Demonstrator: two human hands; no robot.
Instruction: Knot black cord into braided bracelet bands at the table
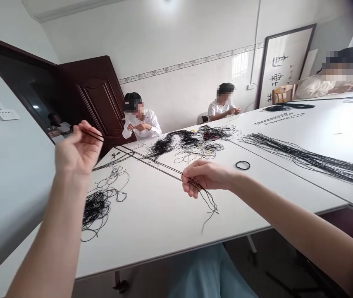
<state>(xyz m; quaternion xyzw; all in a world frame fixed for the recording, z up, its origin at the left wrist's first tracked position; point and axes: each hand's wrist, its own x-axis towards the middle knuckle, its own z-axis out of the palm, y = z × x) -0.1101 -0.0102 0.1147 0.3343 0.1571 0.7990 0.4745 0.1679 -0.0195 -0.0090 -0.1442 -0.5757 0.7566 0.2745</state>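
Several thin black cords [164, 171] stretch between my two hands above the white table [151, 219]. My left hand [82, 148], raised on the left, is closed around one end of them. Lower and further right, my right hand [203, 178] pinches the same cords, and their loose ends hang past its fingers in small loops. A tangled heap of black cord [94, 209] lies beside my left forearm. To the right of my right hand is a small black ring [249, 165] on the tabletop.
Larger tangles of black cord [164, 145] spread across the table's far side. A long bundle of straight cords [313, 159] lies to the right. One co-worker [147, 122] sits opposite, another person [223, 105] beyond, a third [316, 87] at far right. A dark door [92, 95] stands behind.
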